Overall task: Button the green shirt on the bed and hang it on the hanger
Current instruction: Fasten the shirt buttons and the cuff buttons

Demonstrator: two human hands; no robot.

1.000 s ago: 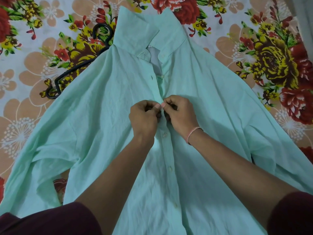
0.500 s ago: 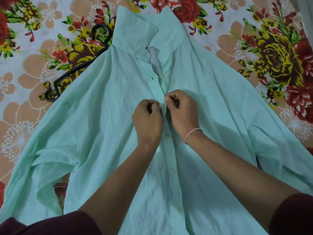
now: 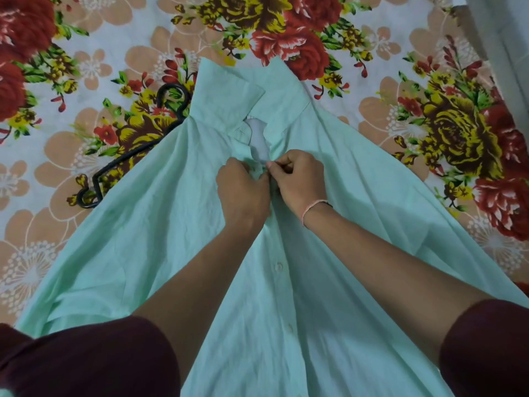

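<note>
Two hands, head view, meeting at placket of green shirt (image 3: 171,224) lying flat on bed (image 3: 400,90). Left hand (image 3: 243,193) and right hand (image 3: 300,181) both pinching fabric just below collar (image 3: 229,101), fingers curled tight, apparently working upper button. Lower buttons (image 3: 279,266) looking fastened. Next move likely calling for freeing black hanger (image 3: 137,151), half hidden under shirt's shoulder. Floral sheet (image 3: 43,167) covering bed.

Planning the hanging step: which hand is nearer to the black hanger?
Left. The left hand pinches the green shirt at its placket, on the side toward the hanger; the right hand pinches beside it, farther from the hanger.
</note>
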